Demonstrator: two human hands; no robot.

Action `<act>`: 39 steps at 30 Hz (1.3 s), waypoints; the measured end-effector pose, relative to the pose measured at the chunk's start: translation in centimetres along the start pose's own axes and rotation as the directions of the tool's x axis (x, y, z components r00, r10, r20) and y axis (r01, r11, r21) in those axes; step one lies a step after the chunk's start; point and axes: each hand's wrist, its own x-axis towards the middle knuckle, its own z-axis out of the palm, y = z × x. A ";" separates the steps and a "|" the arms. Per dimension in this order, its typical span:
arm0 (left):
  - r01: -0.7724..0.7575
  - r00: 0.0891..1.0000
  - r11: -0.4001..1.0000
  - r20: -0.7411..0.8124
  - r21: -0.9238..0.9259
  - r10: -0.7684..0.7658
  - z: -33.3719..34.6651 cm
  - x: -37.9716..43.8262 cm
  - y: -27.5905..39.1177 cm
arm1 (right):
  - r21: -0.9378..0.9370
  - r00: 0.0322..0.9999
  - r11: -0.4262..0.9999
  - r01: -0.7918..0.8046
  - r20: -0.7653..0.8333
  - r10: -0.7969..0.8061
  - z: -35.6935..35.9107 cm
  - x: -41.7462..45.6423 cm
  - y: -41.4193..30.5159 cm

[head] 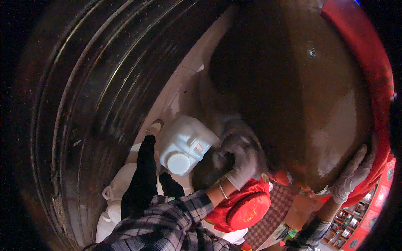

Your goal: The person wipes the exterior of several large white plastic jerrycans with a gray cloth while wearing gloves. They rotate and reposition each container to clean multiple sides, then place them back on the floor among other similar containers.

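My left hand, in a thin pale glove with a bracelet at the wrist, is bent low beside a large glossy brown jar. Its fingers are blurred and shaded, so whether they hold anything is unclear. My right hand, gloved too, lies with extended fingers against the jar's surface, close to the red cloth along its rim. A white plastic jug with a round white cap stands on the floor, left of my left hand. Below that hand is a smaller container covered in red cloth.
A huge dark ribbed vessel curves along the left. Pale floor tiles show between it and the brown jar. White containers stand at the lower left by my legs. A checked mat and shelves with small items are at the lower right.
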 end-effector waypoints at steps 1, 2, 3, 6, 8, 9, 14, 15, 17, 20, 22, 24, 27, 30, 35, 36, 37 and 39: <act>0.211 0.977 0.943 0.041 -0.258 -0.207 1.6 -0.3 -0.5 | 0.004 1.000 1.000 -0.010 -0.006 0.010 -0.1 -0.2 0.3; 0.399 0.908 0.769 0.096 -0.499 -0.408 3.3 -0.8 -0.8 | 0.005 1.000 1.000 -0.021 -0.012 0.021 -0.5 -0.4 0.8; 0.530 0.812 0.563 0.188 -0.634 -0.553 4.9 -1.5 -1.4 | 0.004 0.999 0.999 -0.032 -0.019 0.032 -0.4 -0.5 1.4; 0.692 0.515 0.050 0.444 -0.720 -0.733 8.6 -4.0 -2.9 | 0.046 0.999 0.999 0.008 -0.031 -0.007 0.1 -0.4 0.6; 0.715 0.407 -0.118 0.548 -0.689 -0.730 10.4 -5.5 -3.0 | 0.038 1.000 0.999 0.003 -0.014 -0.002 0.2 -0.4 0.0; 0.722 0.367 -0.168 0.577 -0.671 -0.729 11.1 -6.3 -3.0 | 0.069 0.999 0.997 -0.037 -0.015 0.038 0.6 -1.4 0.9; 0.716 0.314 -0.259 0.630 -0.648 -0.710 13.3 -6.5 -4.6 | 0.032 0.991 0.991 -0.131 0.003 0.131 -0.2 -2.7 2.0; 0.716 0.317 -0.244 0.616 -0.654 -0.721 13.5 -6.1 -5.5 | 0.022 0.992 0.992 -0.125 -0.011 0.125 -0.6 -3.4 3.0; 0.717 0.339 -0.188 0.572 -0.671 -0.747 13.2 -5.1 -7.0 | -0.004 0.993 0.993 -0.119 -0.019 0.119 -1.6 -5.5 5.7; 0.685 0.413 -0.098 0.496 -0.722 -0.764 11.5 -2.5 -7.9 | -0.211 0.987 0.966 -0.148 0.024 0.157 -7.6 -9.8 9.8; 0.642 0.493 -0.010 0.422 -0.767 -0.761 10.1 0.9 -8.4 | -0.254 0.965 0.942 0.218 -0.090 -0.248 -9.8 -12.8 12.3; 0.564 0.590 0.085 0.328 -0.821 -0.738 8.1 5.4 -9.2 | -0.309 0.948 0.918 0.249 -0.116 -0.296 -11.4 -14.4 12.4; 0.448 0.707 0.243 0.174 -0.861 -0.686 6.4 11.2 -10.6 | -0.263 0.993 0.964 0.041 -0.098 -0.069 -11.5 -14.8 12.4; 0.326 0.783 0.357 0.038 -0.876 -0.621 6.6 14.9 -11.3 | -0.269 0.994 0.963 -0.023 -0.109 -0.006 -11.3 -16.5 12.0; 0.274 0.803 0.419 -0.033 -0.866 -0.595 12.9 17.2 -15.5 | -0.278 0.992 0.958 -0.070 -0.125 0.036 -8.2 -17.4 11.5; 0.314 0.787 0.414 -0.009 -0.854 -0.617 15.2 15.2 -17.0 | -0.266 0.993 0.961 -0.071 -0.114 0.041 -6.8 -17.5 11.5; 0.370 0.762 0.371 0.049 -0.852 -0.646 18.0 13.8 -17.7 | -0.279 0.994 0.957 -0.073 -0.096 0.048 -6.0 -16.7 11.3; 0.481 0.703 0.288 0.168 -0.828 -0.692 22.6 9.7 -18.2 | -0.307 0.994 0.947 -0.090 -0.082 0.067 -5.4 -15.8 11.3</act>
